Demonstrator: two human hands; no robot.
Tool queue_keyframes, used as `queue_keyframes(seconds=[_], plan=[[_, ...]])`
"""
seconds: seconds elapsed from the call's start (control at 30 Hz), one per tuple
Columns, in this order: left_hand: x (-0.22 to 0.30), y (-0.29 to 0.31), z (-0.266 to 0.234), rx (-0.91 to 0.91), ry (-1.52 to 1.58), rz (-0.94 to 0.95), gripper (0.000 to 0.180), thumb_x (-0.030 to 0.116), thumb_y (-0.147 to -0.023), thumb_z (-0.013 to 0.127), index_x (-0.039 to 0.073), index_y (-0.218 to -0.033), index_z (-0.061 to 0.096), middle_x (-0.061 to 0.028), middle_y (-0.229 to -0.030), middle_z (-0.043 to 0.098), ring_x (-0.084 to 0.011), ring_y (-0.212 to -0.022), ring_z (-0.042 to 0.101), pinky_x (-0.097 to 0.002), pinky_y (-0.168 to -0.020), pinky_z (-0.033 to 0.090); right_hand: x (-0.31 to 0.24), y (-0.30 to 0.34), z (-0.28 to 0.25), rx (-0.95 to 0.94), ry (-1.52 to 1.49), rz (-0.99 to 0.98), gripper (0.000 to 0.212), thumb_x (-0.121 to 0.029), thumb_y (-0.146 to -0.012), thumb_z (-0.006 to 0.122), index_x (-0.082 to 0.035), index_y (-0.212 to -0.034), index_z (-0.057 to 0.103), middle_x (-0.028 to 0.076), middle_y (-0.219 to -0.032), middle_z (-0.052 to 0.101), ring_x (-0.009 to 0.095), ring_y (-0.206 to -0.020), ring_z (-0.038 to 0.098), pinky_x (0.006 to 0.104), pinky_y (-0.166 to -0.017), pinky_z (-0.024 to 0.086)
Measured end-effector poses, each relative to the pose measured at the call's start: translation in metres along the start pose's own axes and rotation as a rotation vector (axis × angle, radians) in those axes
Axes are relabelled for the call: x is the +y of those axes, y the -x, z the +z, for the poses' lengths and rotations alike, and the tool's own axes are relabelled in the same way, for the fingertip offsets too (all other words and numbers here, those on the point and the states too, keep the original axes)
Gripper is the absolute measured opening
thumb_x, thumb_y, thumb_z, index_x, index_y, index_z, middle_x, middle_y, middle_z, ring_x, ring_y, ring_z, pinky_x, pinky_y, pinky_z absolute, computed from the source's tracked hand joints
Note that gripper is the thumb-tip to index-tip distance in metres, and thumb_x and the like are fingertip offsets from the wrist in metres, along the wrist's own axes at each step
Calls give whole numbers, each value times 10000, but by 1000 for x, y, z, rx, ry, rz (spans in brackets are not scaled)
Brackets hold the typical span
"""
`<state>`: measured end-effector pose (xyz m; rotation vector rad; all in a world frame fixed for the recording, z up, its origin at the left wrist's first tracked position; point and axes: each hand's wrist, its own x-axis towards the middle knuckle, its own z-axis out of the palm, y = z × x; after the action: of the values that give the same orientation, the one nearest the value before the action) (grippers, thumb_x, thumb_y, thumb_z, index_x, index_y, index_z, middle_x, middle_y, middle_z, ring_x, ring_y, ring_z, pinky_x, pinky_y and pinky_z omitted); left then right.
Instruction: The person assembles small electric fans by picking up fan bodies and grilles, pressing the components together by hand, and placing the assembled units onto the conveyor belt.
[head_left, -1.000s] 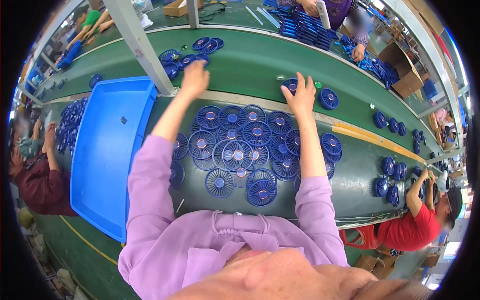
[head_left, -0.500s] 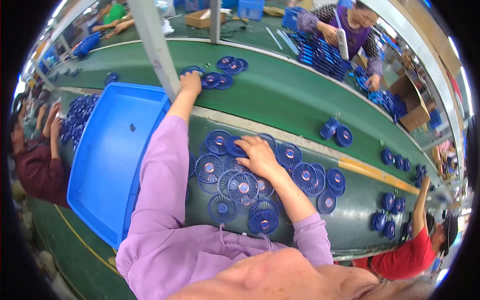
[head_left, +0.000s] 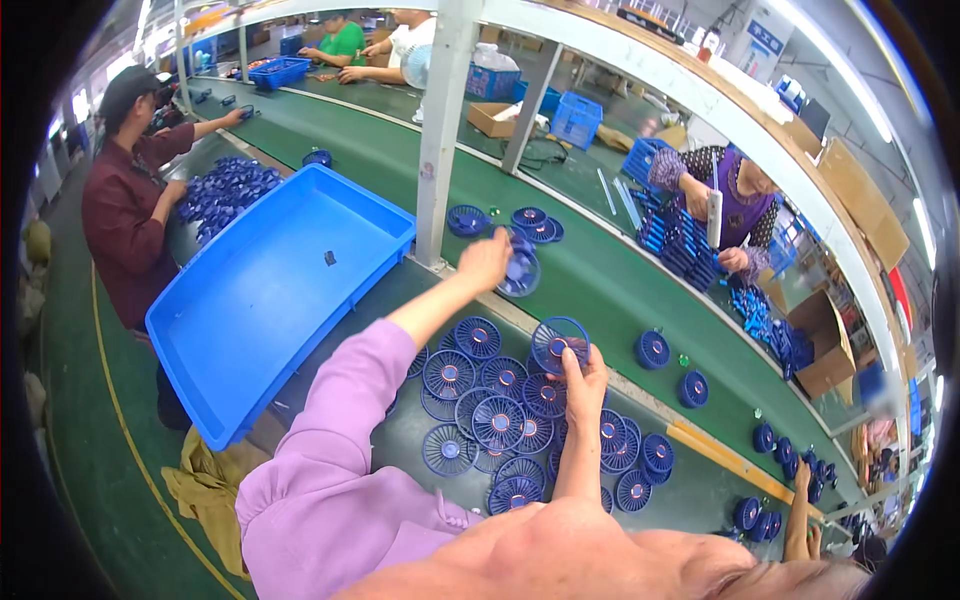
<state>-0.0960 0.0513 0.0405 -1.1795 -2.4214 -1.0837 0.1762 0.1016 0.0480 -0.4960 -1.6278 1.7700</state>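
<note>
Over the near edge of the green belt [head_left: 605, 272], the left hand [head_left: 485, 262] grips a blurred blue part [head_left: 521, 272], fingers curled onto its left side. Right of it and nearer, the right hand [head_left: 587, 383] pinches a round blue grille [head_left: 556, 336] between thumb and fingers, over the far side of the pile [head_left: 498, 422]. That pile, more such grilles overlapping, lies on the dark table [head_left: 690, 503], partly hidden by the right forearm. To its left is a blue tray [head_left: 250, 300] with one small dark piece [head_left: 330, 258] inside. Other round blue parts [head_left: 653, 349] sit on the belt, left and right of the hands. Across the belt, a co-worker in purple [head_left: 746, 214] holds a white tool [head_left: 714, 218]; at far left, another in dark red [head_left: 130, 220] is beside a heap of small blue pieces [head_left: 228, 195].
</note>
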Motion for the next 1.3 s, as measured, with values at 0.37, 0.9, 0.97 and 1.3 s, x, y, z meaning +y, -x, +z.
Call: queue_keyframes(seconds=[0.37,0.9,0.97,1.3], plan=[[80,125,-6,-472,1820,-516,318,303,-956,545,63,-1162,573,-48,-1044,647,-137,-953,630,-303,-831,526,-13,13,25,109,738,-407,496,-48,-806,623,-49,-1288,507,179,-1145,573,323,-1012,579,376,-916,448],[101,150,-21,-132,1858,-585,382,365,-1012,398,68,-1213,529,-41,-1074,620,-157,-933,622,-332,-849,518,7,21,32,-201,714,-516,957,-712,-831,424,7,-1437,248,271,-1435,316,428,-1303,352,469,-1082,291],[122,154,-33,21,1622,-475,375,344,-1014,410,42,-1217,503,-45,-1083,566,-121,-970,555,-289,-863,469,9,23,36,-203,503,-448,973,-737,-848,365,21,-1440,224,247,-1433,329,370,-1316,364,418,-1080,291],[118,141,-14,286,744,73,341,184,-941,511,-26,-1202,446,-179,-1147,517,-256,-1085,515,-349,-952,399,21,9,51,-74,-77,-117,555,-445,-1008,308,-68,-1415,344,93,-1372,419,209,-1279,395,352,-1084,293]])
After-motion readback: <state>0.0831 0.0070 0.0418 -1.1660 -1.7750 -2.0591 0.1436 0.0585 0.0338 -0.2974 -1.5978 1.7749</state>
